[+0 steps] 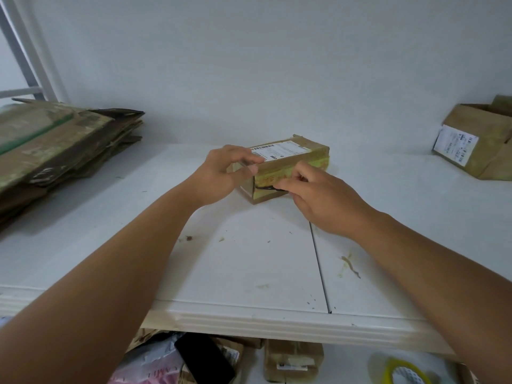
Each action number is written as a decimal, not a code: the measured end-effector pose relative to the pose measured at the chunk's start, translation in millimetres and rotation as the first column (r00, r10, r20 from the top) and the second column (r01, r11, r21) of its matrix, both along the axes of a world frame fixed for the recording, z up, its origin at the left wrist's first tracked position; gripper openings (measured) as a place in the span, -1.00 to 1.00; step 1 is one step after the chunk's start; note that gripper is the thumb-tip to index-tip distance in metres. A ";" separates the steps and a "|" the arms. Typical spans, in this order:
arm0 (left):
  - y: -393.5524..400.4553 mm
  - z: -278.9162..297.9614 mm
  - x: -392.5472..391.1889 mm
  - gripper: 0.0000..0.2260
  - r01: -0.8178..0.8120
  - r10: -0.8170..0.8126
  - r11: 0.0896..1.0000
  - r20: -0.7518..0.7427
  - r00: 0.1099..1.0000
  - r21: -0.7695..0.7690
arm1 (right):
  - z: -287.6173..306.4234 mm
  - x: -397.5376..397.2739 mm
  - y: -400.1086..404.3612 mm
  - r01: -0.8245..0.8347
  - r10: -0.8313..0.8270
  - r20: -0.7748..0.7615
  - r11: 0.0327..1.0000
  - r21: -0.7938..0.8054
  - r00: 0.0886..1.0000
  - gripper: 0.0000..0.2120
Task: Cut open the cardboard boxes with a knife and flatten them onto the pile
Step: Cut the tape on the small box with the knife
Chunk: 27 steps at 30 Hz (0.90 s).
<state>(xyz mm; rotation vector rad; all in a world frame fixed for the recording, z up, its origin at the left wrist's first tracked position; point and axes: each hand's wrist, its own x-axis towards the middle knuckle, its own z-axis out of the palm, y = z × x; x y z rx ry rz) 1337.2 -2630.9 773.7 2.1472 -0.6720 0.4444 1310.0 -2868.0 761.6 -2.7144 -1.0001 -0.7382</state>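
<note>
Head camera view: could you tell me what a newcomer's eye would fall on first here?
First, the small taped box at the middle of the white table, with both hands on it: left hand gripping its near end, right hand at its side. Then the flattened cardboard pile at far left.

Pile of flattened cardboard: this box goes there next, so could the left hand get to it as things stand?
Probably yes. Bare tabletop lies between the left hand and the pile, but that hand now grips the small box.

Brown box (291, 164), white label (279, 151)
</note>
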 end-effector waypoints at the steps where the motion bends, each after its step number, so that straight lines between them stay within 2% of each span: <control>1: -2.0 -0.8 1.2 -0.81 -0.021 0.021 1.000 0.002 1.000 -0.010 | 0.2 -0.2 0.2 0.002 -0.002 -0.002 1.000 -0.005 1.000 -0.60; 5: -6.9 -3.7 5.7 -0.88 -0.079 0.079 0.997 -0.019 0.997 -0.011 | 1.0 -1.6 2.4 0.016 -0.016 -0.014 1.000 0.008 1.000 -0.60; 9: -8.9 -5.1 8.8 -0.81 -0.089 0.089 0.996 -0.026 0.996 -0.003 | 2.6 -3.5 5.9 0.049 -0.049 -0.014 0.999 0.011 0.999 -0.62; 23: -8.7 -2.2 11.3 -0.79 -0.071 0.071 0.997 -0.079 0.994 0.005 | 4.5 -4.0 8.2 0.108 -0.108 -0.034 0.994 0.000 0.994 -0.56; 27: -7.5 -1.1 10.8 -0.78 -0.077 0.076 0.997 -0.080 0.994 -0.010 | 6.5 2.5 -4.6 0.201 -0.201 -0.039 0.980 -0.007 0.979 -0.55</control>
